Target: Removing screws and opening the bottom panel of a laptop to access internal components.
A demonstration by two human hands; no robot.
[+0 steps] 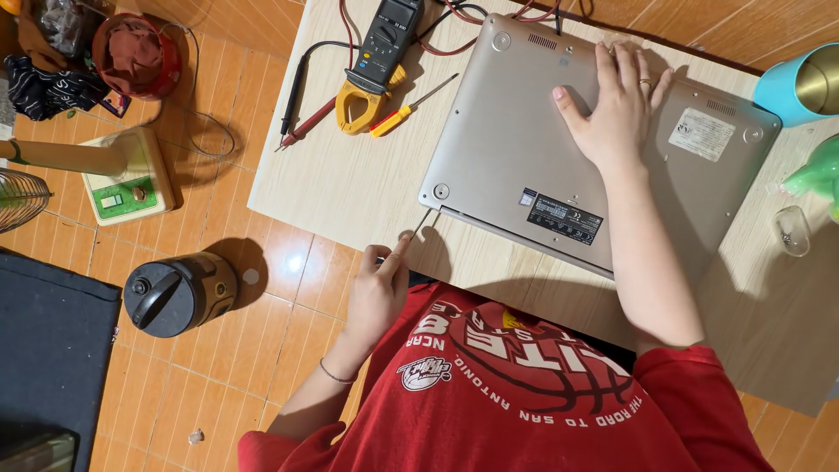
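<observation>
Screwdriver point(418, 225) pinched in your left hand point(377, 293) points at the corner screw point(441, 190) just ahead. Keep your right hand point(614, 109) flat and open on the overturned laptop point(524, 157); seat the tip squarely, then press while turning.

Laptop point(524, 149) upside down on table point(350, 183).
Left of it, meter point(377, 65) and screwdriver point(411, 107); right, cup point(800, 83); jug point(179, 293) down on floor point(218, 385).

table point(350, 175) | laptop point(507, 149) | clamp meter point(377, 65) | screwdriver point(406, 109) | cup point(800, 83)
</observation>
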